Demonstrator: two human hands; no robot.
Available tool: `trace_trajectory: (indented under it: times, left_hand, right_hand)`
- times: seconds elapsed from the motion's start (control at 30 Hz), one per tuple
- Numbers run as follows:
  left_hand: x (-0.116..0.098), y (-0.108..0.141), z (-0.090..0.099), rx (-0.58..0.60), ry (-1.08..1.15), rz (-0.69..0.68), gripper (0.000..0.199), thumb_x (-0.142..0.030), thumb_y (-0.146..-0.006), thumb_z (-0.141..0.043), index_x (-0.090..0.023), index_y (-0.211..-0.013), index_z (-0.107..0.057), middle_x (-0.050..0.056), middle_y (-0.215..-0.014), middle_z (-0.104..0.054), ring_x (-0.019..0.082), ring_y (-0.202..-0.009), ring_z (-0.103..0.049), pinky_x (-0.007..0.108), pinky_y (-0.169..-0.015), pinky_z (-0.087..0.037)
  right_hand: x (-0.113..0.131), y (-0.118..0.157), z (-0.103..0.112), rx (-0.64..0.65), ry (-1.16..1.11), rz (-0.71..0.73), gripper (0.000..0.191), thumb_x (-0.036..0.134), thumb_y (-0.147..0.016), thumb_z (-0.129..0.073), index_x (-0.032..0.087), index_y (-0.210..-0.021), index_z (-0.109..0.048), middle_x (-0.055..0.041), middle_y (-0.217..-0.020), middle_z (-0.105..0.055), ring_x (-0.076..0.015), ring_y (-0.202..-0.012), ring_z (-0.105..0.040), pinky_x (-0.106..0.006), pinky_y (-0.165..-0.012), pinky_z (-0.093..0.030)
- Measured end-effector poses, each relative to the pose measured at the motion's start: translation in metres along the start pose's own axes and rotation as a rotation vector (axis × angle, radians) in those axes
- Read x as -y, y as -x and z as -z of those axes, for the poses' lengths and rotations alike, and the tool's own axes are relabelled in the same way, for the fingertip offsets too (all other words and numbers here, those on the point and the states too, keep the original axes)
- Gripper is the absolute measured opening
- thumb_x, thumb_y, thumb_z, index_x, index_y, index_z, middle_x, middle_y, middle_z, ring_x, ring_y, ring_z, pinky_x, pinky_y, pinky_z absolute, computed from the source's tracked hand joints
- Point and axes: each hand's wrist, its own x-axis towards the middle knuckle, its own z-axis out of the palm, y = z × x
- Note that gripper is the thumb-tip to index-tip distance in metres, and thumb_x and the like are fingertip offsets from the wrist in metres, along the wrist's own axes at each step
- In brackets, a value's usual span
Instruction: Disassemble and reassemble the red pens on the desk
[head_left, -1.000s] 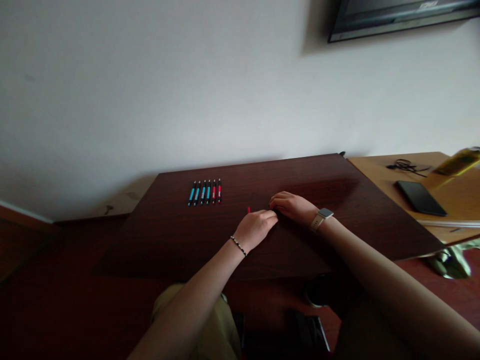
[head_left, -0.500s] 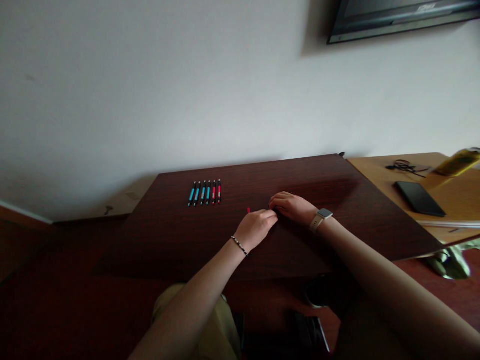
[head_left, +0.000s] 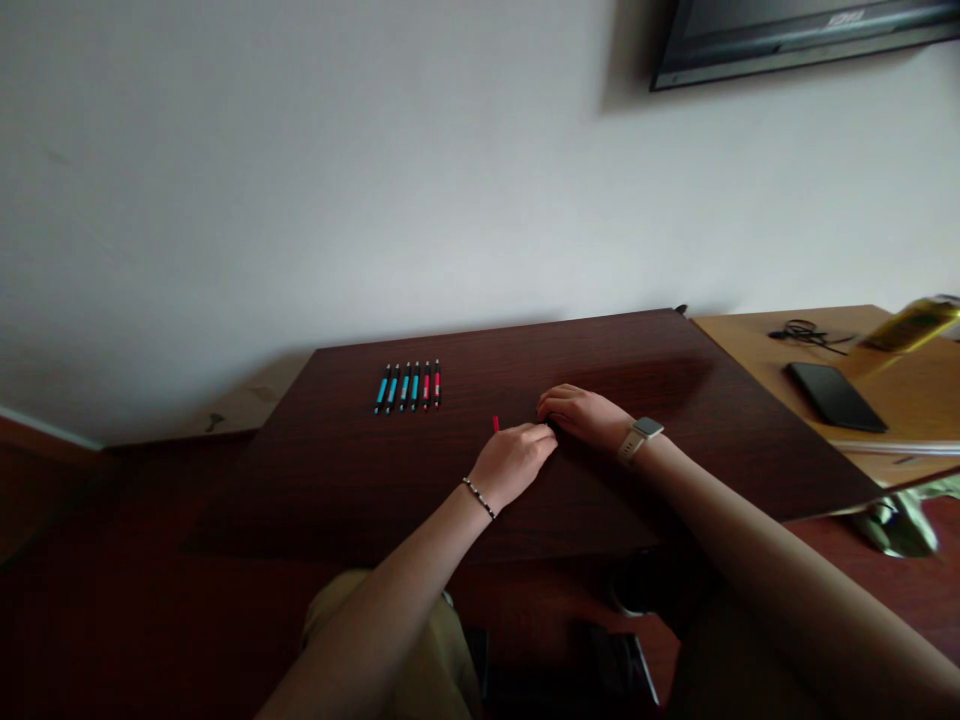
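While both hands meet at the middle of the dark table, very little differs from a second ago:

Change: the hands have kept their place and pose through all three pictures; only the view has drifted slightly; judged from this, the fiddling with the small red piece is at a standstill or very fine work.

Dark table [head_left: 337,480]: one; it carries the pens and both hands.

Light table [head_left: 885,380]: one, at the right, touching the dark one; on it a black phone [head_left: 834,395], a tangle of cable [head_left: 806,332] and a blurred yellow thing [head_left: 911,322], one of each.

Screen [head_left: 795,35]: one, on the far wall, upper right.

Left hand [head_left: 514,460]: one; curled shut around a red pen piece [head_left: 496,423], whose tip pokes out on its far side; beaded bracelet on the wrist.

Right hand [head_left: 581,412]: one; fingers bent, touching the left hand's fingertips; whether it grips anything cannot be told; watch on the wrist.

Row of pens [head_left: 407,386]: seven, side by side, far left of the hands and well apart from them; four blue at the left, one unclear, two red at the right.
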Motion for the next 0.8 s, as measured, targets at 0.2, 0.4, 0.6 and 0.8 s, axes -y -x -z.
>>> trace_trajectory:
  times: [0.2,0.4,0.6,0.8]
  left_hand:
    - [0.001,-0.001,-0.0008,-0.019,0.012,0.015,0.02,-0.01,-0.103,-0.053,-0.017,-0.104,-0.072,0.006,-0.103,-0.072,0.019,-0.1,-0.07,0.031,-0.087,-0.058]
    - [-0.0007,-0.0008,0.0003,-0.015,0.011,-0.001,0.02,-0.011,-0.104,-0.053,-0.017,-0.101,-0.072,0.005,-0.102,-0.072,0.019,-0.097,-0.069,0.031,-0.086,-0.057]
    - [0.0,-0.002,-0.0001,-0.009,0.008,0.02,0.02,-0.011,-0.104,-0.052,-0.017,-0.101,-0.072,0.006,-0.101,-0.071,0.019,-0.098,-0.07,0.031,-0.085,-0.057]
    - [0.0006,-0.0016,-0.0015,-0.018,0.021,0.008,0.02,-0.012,-0.104,-0.052,-0.017,-0.104,-0.072,0.006,-0.102,-0.072,0.019,-0.099,-0.07,0.032,-0.086,-0.058]
  right_hand:
    - [-0.0011,0.0006,-0.0013,-0.006,-0.002,0.007,0.033,0.003,-0.093,-0.054,0.024,-0.108,-0.074,-0.008,-0.115,-0.073,-0.0239,-0.111,-0.065,-0.038,-0.097,-0.054]
    - [-0.0009,0.0016,-0.0007,-0.008,0.009,0.001,0.033,0.003,-0.094,-0.052,0.024,-0.108,-0.074,-0.0074,-0.117,-0.072,-0.0234,-0.113,-0.064,-0.037,-0.099,-0.054]
    - [-0.0025,0.0008,-0.002,-0.003,0.003,0.002,0.032,0.003,-0.093,-0.054,0.024,-0.106,-0.075,-0.0074,-0.116,-0.072,-0.0231,-0.111,-0.065,-0.037,-0.097,-0.054]
    - [-0.0014,0.0008,-0.0016,-0.013,-0.014,0.009,0.034,0.002,-0.092,-0.054,0.024,-0.106,-0.075,-0.0082,-0.116,-0.072,-0.0236,-0.111,-0.065,-0.038,-0.097,-0.054]
